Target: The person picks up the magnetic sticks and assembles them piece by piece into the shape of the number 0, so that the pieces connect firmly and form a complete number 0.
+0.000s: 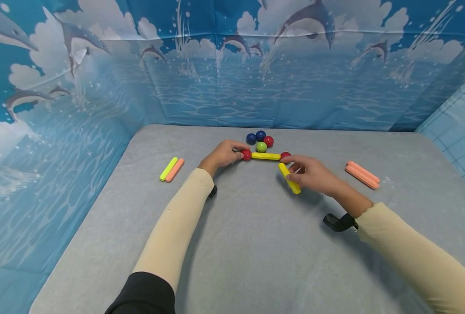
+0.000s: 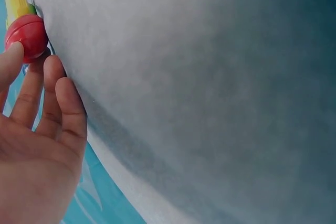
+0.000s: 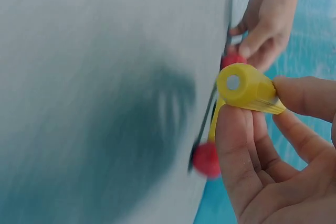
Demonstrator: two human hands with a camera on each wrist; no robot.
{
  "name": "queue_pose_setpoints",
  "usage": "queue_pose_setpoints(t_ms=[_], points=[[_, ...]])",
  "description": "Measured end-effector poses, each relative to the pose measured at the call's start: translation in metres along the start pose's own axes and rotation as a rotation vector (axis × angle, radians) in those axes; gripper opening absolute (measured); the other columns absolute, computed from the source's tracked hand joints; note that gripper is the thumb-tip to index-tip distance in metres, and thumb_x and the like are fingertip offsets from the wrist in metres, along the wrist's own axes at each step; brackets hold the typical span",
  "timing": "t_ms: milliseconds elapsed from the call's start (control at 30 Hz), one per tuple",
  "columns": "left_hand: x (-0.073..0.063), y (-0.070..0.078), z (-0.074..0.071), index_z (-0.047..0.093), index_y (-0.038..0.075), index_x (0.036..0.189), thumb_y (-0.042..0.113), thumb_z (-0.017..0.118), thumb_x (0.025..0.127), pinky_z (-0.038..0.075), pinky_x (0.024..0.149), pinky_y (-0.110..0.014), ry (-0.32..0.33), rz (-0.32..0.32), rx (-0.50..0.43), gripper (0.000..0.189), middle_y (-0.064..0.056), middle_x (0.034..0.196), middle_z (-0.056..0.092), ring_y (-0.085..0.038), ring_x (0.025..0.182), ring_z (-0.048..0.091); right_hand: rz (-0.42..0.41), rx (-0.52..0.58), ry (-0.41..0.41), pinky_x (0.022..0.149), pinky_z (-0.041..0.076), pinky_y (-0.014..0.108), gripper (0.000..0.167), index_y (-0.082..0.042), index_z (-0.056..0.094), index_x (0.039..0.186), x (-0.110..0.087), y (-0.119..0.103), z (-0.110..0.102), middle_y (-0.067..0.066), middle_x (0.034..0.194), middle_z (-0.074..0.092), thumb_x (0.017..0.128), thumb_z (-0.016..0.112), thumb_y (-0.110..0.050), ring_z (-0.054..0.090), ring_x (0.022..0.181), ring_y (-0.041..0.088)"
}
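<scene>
Between thumb and fingers my left hand [image 1: 225, 153] pinches a red ball [image 1: 246, 155], seen closer in the left wrist view. From that ball a yellow rod [image 1: 266, 156] runs right to a second red ball [image 1: 285, 155]. My right hand [image 1: 310, 173] pinches another yellow rod [image 1: 290, 178] between thumb and fingers, slanted just in front of the second red ball. In the right wrist view this held rod [image 3: 247, 88] points its end at the camera, showing a round silvery disc in it.
Behind the joined rod sit two blue balls [image 1: 251, 138], a red ball [image 1: 269, 141] and a green ball [image 1: 261, 147]. A lime rod [image 1: 168, 169] and an orange rod [image 1: 175, 170] lie at the left. Orange rods [image 1: 362, 175] lie at the right on the grey table [image 1: 256, 244].
</scene>
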State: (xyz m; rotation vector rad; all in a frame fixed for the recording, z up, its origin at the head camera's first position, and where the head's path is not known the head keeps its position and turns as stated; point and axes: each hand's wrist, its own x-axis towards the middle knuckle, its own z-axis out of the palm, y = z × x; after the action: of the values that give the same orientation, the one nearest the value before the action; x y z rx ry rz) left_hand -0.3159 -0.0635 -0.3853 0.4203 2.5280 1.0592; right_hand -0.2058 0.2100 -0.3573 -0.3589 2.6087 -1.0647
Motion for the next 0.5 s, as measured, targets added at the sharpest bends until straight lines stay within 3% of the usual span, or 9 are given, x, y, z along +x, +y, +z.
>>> queue_pose_setpoints(t_ms=[300,500], points=[[0.002,-0.001,0.001,0.064,0.024,0.134,0.012,0.057,0.099,0.047,0.108,-0.04,0.006,0.012,0.02,0.038,-0.002,0.143,0.059,-0.023,0.132,0.052,0.1,0.196,-0.034,0.076,0.059,0.029,0.051,-0.012,0.048,0.145,0.033,-0.024,0.027,0.018,0.121,0.057,0.096,0.061,-0.016,0.059,0.095,0.025],[0.003,-0.002,0.0,0.064,0.024,0.135,0.012,0.057,0.099,0.047,0.109,-0.04,-0.001,0.011,0.018,0.038,-0.001,0.144,0.058,-0.024,0.132,0.052,0.217,0.326,-0.028,0.086,0.059,0.035,0.053,-0.016,0.045,0.148,0.052,-0.033,0.04,0.017,0.13,0.057,0.097,0.062,-0.02,0.062,0.102,0.026]])
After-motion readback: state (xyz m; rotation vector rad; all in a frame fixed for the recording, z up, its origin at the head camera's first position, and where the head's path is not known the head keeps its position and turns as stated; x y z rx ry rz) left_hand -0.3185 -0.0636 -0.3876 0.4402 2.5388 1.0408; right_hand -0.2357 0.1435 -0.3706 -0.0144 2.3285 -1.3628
